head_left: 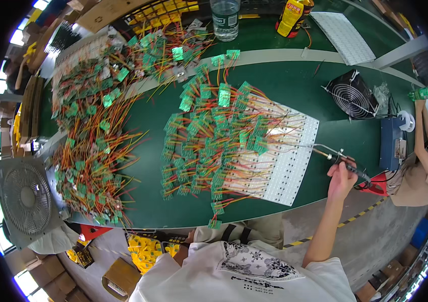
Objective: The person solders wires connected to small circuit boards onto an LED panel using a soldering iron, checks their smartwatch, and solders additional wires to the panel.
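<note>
My right hand [342,178] is closed around the handle of a soldering iron [356,170], with a thin metal tube beside its shaft. The iron's tip points left at the right part of a white panel [290,171] with rows of dark dots; whether it touches cannot be made out. Red and yellow wires [246,173] run from the panel to many small green circuit boards [206,146] spread over its left side and the table. My left hand [190,236] is low by my lap at the table edge, mostly hidden, its fingers not readable.
A large heap of wired circuit boards [93,151] covers the table's left. Beyond stand a water bottle [225,22] and a yellow can [293,17]. At right are a black fan [351,95], a blue box [391,143] and another person's arm [419,131]. A grey fan [26,199] stands far left.
</note>
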Demonstrator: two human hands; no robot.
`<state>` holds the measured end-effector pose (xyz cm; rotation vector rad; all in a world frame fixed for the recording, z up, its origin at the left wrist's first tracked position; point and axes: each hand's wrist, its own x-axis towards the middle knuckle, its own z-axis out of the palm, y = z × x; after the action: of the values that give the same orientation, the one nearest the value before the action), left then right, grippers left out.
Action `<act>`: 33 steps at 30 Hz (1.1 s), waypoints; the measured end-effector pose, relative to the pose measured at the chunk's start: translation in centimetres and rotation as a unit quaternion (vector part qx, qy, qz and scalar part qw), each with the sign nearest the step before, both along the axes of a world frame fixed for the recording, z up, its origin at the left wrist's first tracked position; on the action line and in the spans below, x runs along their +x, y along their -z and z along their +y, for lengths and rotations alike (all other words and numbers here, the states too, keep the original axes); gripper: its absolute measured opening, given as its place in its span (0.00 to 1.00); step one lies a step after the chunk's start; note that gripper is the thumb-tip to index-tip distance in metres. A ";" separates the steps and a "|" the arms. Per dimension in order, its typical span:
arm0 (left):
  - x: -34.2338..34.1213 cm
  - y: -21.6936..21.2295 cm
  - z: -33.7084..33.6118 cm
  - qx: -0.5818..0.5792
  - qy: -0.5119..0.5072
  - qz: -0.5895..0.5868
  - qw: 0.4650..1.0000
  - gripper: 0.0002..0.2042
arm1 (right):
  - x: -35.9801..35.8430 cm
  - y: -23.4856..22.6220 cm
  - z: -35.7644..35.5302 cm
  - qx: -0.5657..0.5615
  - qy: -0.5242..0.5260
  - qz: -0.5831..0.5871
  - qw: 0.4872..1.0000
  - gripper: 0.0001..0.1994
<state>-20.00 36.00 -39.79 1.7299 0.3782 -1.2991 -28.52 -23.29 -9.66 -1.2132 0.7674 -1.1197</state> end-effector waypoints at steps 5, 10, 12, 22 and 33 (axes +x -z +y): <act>1.9 -2.2 9.9 -0.002 0.026 -0.018 0.999 0.23 | 0.1 -0.5 -0.1 0.009 -0.006 0.007 1.000 0.10; -2.3 2.6 3.5 -0.012 0.046 -0.045 0.998 0.23 | 1.1 -1.3 0.1 0.000 -0.012 -0.021 1.000 0.09; -1.3 3.8 -2.3 -0.006 0.060 -0.058 0.997 0.23 | 0.7 0.0 -0.6 0.009 -0.027 -0.012 1.000 0.10; 5.0 -6.1 -5.5 0.140 0.337 -0.390 0.845 0.19 | 0.1 0.0 -1.3 -0.030 -0.062 -0.031 0.997 0.09; 18.6 -38.9 -10.2 0.069 0.105 -0.709 0.694 0.10 | 0.0 0.4 -2.4 -0.036 -0.071 -0.054 0.995 0.09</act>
<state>-1.35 25.82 -0.86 2.3838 -0.6661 0.2467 -28.56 -25.67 -10.08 -1.2376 0.5539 -1.0936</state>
